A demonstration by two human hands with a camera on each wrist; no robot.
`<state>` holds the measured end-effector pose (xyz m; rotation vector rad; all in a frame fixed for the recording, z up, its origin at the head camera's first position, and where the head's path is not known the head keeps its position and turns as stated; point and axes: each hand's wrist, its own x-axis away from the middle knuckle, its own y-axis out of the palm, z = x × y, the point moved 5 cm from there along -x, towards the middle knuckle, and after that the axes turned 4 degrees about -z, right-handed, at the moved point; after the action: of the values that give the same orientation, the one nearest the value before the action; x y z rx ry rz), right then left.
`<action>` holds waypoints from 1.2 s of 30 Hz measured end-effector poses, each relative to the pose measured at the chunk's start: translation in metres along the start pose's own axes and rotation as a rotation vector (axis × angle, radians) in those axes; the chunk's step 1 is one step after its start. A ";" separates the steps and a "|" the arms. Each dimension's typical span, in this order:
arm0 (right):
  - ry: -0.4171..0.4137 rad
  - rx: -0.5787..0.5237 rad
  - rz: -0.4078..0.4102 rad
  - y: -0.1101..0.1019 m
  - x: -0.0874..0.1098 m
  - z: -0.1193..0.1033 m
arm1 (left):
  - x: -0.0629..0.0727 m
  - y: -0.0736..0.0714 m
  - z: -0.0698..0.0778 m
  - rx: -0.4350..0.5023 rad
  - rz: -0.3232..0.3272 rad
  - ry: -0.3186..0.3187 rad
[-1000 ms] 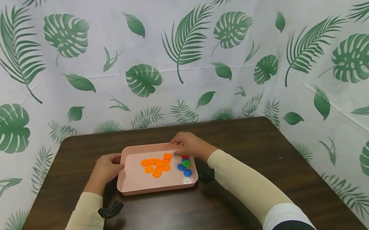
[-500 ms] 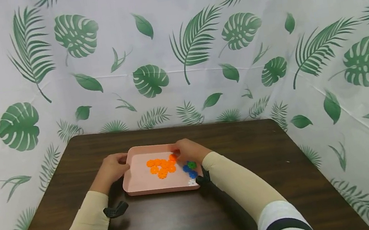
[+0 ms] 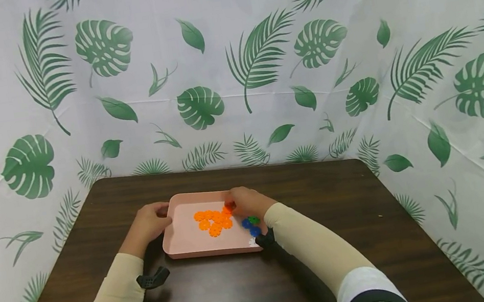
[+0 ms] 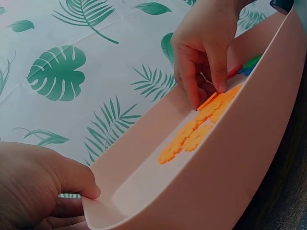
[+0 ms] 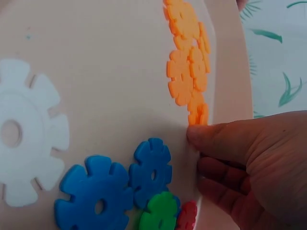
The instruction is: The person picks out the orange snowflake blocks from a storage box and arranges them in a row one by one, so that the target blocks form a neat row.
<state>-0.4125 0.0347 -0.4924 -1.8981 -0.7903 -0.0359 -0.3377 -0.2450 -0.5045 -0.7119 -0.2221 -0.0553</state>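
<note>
A shallow pink tray point(image 3: 185, 242) lies on the dark table. My left hand point(image 3: 147, 225) grips its left rim, with the thumb over the edge in the left wrist view and the other fingers outside. Inside, orange notched plastic discs point(image 4: 192, 129) form a linked, flat cluster. Over the tray's far right part, my right hand point(image 3: 251, 202) pinches an orange disc point(image 4: 207, 101) at the cluster's end between thumb and fingers. In the right wrist view, the fingertips partly cover that disc.
Blue discs point(image 5: 98, 196), a green disc point(image 5: 160, 211), a red disc point(image 5: 187, 215) and a white disc point(image 5: 36, 139) lie along the tray's right side. A leaf-patterned cloth point(image 3: 190, 45) hangs behind the wood-grain table point(image 3: 225, 298).
My right hand has moved from the tray's far right rim down to the orange cluster and now pinches a disc there. The left hand keeps its grip; the head view has shifted slightly.
</note>
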 end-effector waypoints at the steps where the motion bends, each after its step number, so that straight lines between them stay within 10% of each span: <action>1: -0.018 0.035 0.009 0.000 0.000 -0.001 | 0.000 0.000 0.000 0.004 0.002 0.000; 29: -0.165 0.319 0.060 0.000 -0.003 -0.012 | 0.001 0.002 -0.006 0.022 0.022 0.015; 36: -0.135 0.106 0.058 0.000 -0.002 -0.005 | 0.002 0.002 -0.005 0.027 0.023 0.023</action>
<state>-0.4123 0.0296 -0.4906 -1.8362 -0.8111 0.1684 -0.3343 -0.2471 -0.5091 -0.6863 -0.1924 -0.0382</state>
